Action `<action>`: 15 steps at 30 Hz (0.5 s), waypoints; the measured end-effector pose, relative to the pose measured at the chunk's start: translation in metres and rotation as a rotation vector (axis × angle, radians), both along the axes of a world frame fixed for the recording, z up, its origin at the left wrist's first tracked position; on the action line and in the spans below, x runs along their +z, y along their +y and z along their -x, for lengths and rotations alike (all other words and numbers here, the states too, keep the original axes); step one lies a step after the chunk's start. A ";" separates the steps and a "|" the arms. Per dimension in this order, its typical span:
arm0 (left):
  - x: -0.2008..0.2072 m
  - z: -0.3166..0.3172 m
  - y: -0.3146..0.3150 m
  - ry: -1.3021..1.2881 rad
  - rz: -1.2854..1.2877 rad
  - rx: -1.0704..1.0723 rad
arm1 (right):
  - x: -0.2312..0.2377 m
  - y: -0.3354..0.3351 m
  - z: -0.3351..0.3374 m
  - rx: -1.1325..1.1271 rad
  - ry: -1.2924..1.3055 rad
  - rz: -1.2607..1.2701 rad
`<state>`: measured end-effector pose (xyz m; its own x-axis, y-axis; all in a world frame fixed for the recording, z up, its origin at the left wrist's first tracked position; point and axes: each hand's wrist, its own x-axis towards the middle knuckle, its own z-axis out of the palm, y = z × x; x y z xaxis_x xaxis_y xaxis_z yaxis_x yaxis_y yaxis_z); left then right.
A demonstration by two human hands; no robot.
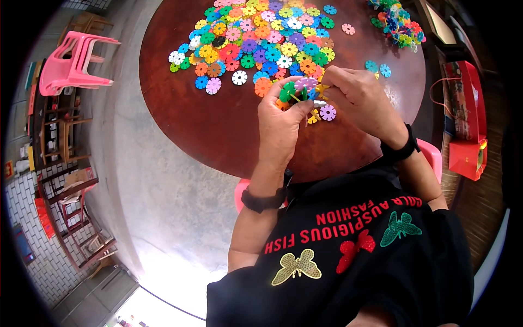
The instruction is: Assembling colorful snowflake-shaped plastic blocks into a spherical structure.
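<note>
Over the near part of the round table, my left hand [279, 119] is closed around a small cluster of interlocking plastic discs [306, 84]. Lilac, green, orange and blue pieces show in it, set at different angles. My right hand [357, 98] meets the cluster from the right, its thumb and fingers pinched on a yellow notched disc [322, 90] at the edge. Part of that disc is hidden by the fingertips. Just below the hands, a purple notched disc [327, 113] lies on the tabletop beside a yellow one [312, 116].
A broad pile of colourful notched discs [261, 41] covers the far side of the brown table [190, 128]. Joined discs [400, 24] form a heap at the far right. Stacked pink chairs [71, 62] stand left; red bags [467, 117] are at the right.
</note>
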<state>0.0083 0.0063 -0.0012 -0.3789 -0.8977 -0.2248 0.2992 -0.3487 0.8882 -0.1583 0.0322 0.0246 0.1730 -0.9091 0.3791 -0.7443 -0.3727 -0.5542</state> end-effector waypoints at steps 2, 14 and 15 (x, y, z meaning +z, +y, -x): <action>0.000 -0.001 0.000 -0.053 0.024 -0.006 | -0.004 -0.002 -0.001 -0.007 -0.017 0.011; -0.003 0.003 0.001 -0.198 0.043 -0.060 | -0.018 -0.003 0.004 0.039 0.029 0.014; -0.002 0.003 0.001 -0.200 0.044 -0.065 | -0.017 -0.003 0.005 0.067 -0.002 -0.006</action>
